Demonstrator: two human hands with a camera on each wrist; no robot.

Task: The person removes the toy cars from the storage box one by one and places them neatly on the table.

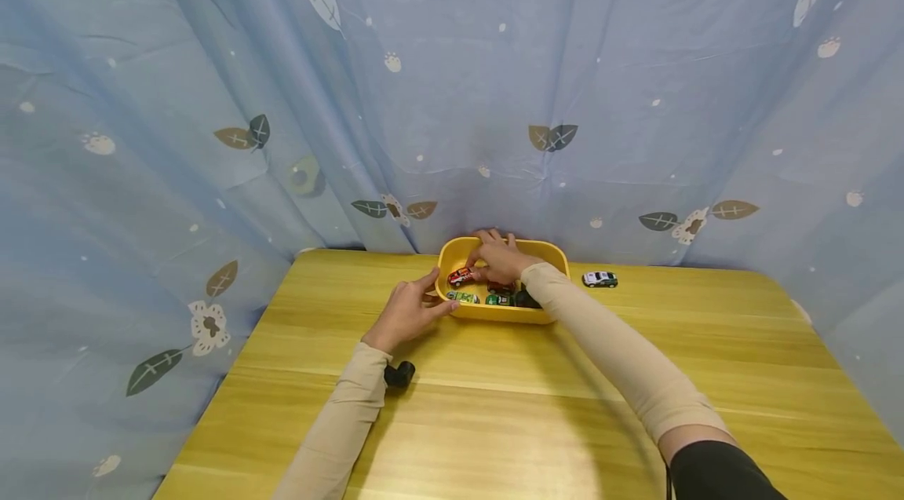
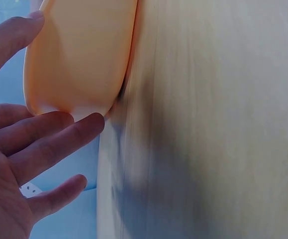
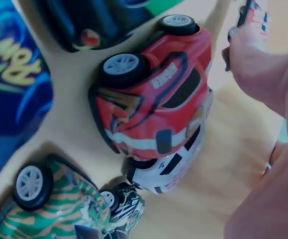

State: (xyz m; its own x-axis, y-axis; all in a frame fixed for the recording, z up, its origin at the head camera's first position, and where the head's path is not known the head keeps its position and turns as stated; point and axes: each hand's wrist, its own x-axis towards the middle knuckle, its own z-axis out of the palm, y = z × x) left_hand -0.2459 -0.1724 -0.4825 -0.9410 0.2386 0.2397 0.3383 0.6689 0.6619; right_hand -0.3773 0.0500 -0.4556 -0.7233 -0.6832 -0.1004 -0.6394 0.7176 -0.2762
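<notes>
While the left hand (image 1: 408, 314) rests at the left end of the yellow bin (image 1: 503, 314), just below the centre of the head view, the right hand (image 1: 500, 260) reaches into it from the lower right. Left grip: not clenched; I find the fingers extended against the end wall, thumb at the rim. Right grip: thumb and finger appear to pinch a red-and-white car (image 1: 461, 276) inside the bin's left end; whether it touches the bottom I cannot tell. Others lie nearby, among them a red car (image 3: 158, 109) mid-frame in the right wrist view and a tiger-striped car (image 3: 59, 199) at its lower left. A white-and-green car (image 1: 599, 279) stands on the table (image 1: 494, 421), right of the bin. Step in hand, in my judgement: handling a single car within the bin. The next move would call for a secure pinch, the bin steadied and neighbours undisturbed.
</notes>
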